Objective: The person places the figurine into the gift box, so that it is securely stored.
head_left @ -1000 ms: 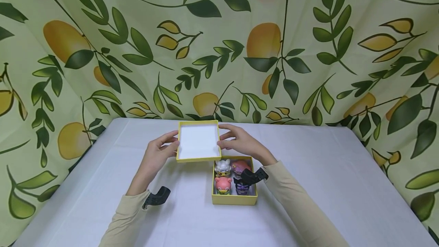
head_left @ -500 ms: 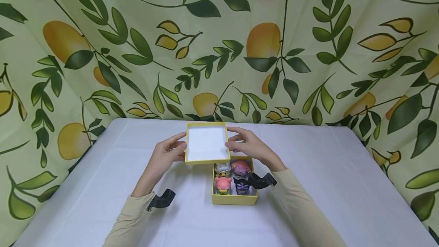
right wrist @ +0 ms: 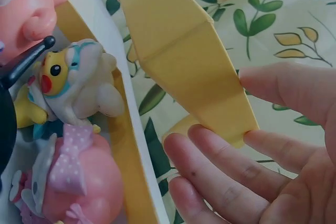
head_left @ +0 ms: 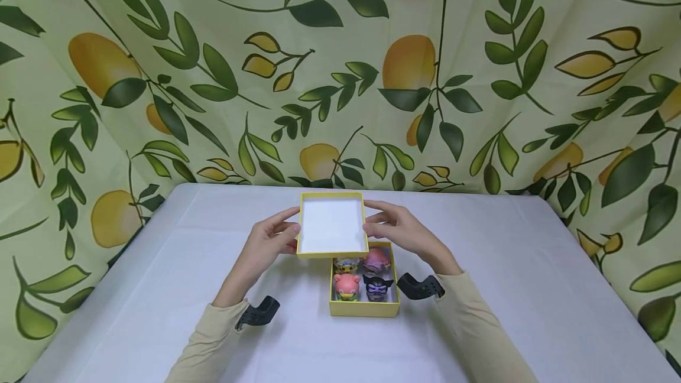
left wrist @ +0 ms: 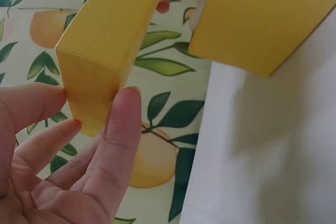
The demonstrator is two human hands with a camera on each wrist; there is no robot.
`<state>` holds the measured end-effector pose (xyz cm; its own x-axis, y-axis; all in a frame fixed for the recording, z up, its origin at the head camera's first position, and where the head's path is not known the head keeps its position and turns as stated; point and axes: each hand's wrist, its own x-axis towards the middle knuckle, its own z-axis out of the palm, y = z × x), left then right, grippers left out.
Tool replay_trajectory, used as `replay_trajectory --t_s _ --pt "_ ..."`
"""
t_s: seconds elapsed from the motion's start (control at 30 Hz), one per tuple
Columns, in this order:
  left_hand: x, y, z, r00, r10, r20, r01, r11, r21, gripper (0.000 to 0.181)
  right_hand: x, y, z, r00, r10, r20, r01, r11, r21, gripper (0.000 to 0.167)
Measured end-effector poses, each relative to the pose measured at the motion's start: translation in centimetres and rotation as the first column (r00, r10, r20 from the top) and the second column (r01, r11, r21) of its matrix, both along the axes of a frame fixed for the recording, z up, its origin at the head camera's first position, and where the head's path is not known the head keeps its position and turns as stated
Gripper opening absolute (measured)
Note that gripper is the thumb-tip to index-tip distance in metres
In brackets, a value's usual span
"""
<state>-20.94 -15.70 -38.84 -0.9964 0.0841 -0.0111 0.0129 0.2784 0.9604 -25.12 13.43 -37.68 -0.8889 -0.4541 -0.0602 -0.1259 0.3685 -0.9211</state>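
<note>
A yellow box lid (head_left: 332, 223) is held up with its white inside facing the head camera. My left hand (head_left: 266, 247) pinches its left edge between thumb and fingers, while my right hand (head_left: 407, 230) grips the opposite edge. Just below and in front, a yellow box (head_left: 364, 310) stands uncovered on the table. Inside it sit a pink toy figure (head_left: 347, 286), a dark purple figure (head_left: 377, 289), another pink figure (head_left: 376, 260) with a dotted bow, and a white-costumed figure (right wrist: 84, 82) with a yellow face. In the head view the lid partly hides the back figures.
A white cloth covers the table (head_left: 479, 241). Behind it hangs a curtain (head_left: 340, 123) printed with leaves and orange fruit. Black camera mounts (head_left: 259, 311) sit at both wrists, the right one beside the box's right wall.
Both hands have carried the lid to the right and slightly downward, so it overlaps more of the box's back edge. The right wrist mount has cleared the dark figure. The box stays put.
</note>
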Motion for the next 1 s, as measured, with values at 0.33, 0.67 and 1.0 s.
replay_trajectory --t_s 0.33,0.67,1.0 --pt "0.1 1.0 -0.2 0.999 -0.042 -0.017 0.043 0.999 0.028 0.047 0.6 1.5 0.1 1.0 -0.02 -0.019 0.021 0.999 0.039 0.066" --pt "0.2 1.6 -0.1 0.996 -0.09 -0.022 0.092 0.994 0.056 0.049 0.9 2.2 0.1 0.999 -0.023 -0.025 0.024 0.999 0.03 0.064" --pt "-0.9 2.7 0.5 0.992 -0.098 -0.073 0.102 0.993 0.052 0.049 0.8 2.6 0.1 0.994 -0.085 -0.063 0.086 0.996 0.011 0.059"
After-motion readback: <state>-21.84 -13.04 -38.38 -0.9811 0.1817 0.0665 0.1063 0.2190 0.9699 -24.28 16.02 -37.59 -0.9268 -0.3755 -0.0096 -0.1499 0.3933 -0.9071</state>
